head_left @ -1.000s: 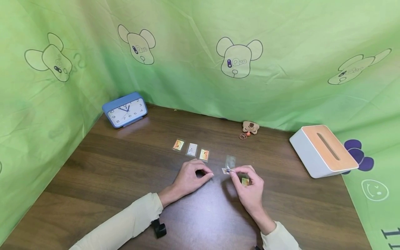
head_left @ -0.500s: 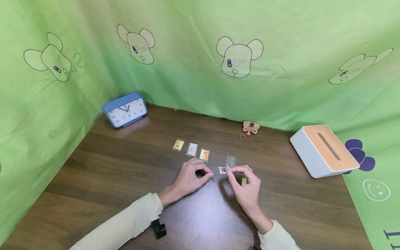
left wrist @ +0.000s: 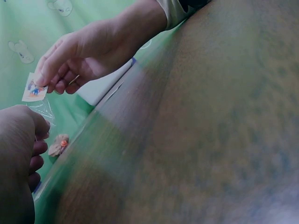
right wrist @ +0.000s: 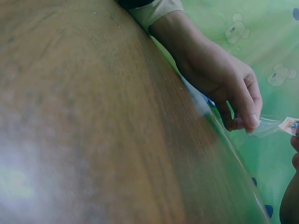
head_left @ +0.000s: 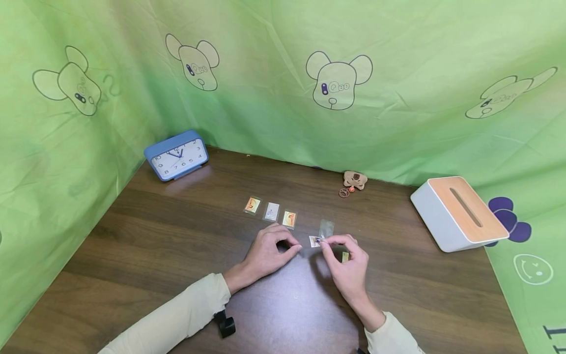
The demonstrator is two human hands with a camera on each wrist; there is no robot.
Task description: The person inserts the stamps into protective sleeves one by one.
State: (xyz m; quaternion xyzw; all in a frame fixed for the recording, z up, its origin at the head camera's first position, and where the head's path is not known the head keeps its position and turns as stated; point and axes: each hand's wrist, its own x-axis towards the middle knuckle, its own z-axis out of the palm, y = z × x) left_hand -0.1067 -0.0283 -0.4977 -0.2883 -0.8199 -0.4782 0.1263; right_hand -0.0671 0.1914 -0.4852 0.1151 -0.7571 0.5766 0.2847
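My right hand (head_left: 351,270) pinches a small white-bordered stamp (head_left: 315,241) with a colourful picture between thumb and index finger. To its left, my left hand (head_left: 274,248) pinches a small clear plastic sleeve (right wrist: 268,127) by one end. In the right wrist view the sleeve's other end reaches the edge of the stamp (right wrist: 289,126); from the head it hardly shows. Another clear sleeve (head_left: 326,228) lies on the table just beyond the right fingertips. A yellow stamp (head_left: 345,256) is partly hidden behind the right hand.
Two orange sleeved stamps (head_left: 252,205) and a pale one (head_left: 271,212) lie in a row beyond the left hand. Farther back are a blue clock (head_left: 179,157) and a brown plush charm (head_left: 354,180). A tissue box (head_left: 457,211) stands at the right.
My right hand has shifted slightly left with the stamp, bringing it nearer the left fingertips, and has then stayed there. My left hand has kept its place.
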